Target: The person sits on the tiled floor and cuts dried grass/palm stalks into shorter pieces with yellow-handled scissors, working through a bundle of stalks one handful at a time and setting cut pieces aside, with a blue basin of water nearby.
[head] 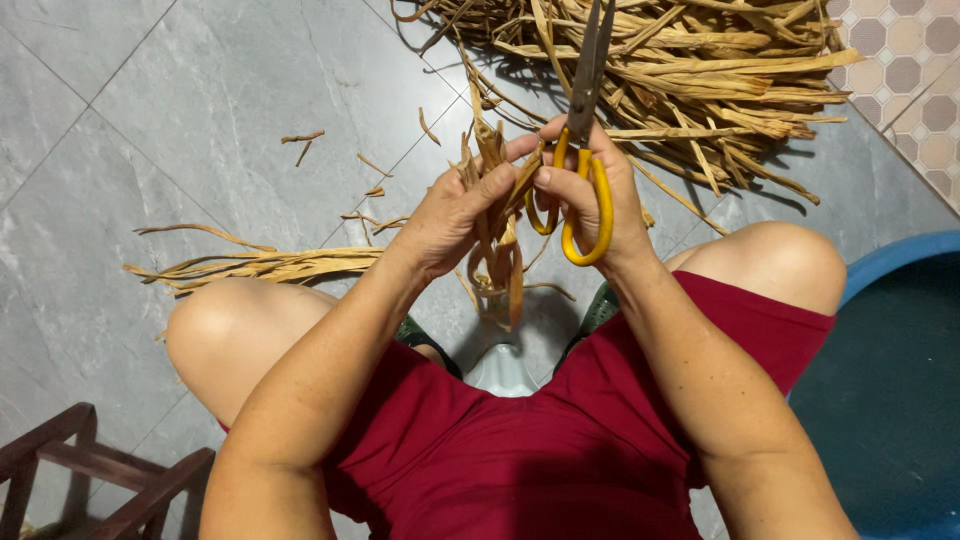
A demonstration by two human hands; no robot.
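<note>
Head view: the left hand (450, 215) grips a bunch of dry strips (497, 235) above the floor (200, 100) between the knees, steadying it beside the scissors (583, 150), blades together, clasped by the right hand (590, 190).

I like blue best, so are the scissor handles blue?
No, the scissors in the right hand have yellow handles, while the left hand grips a bundle of dried strips.
</note>
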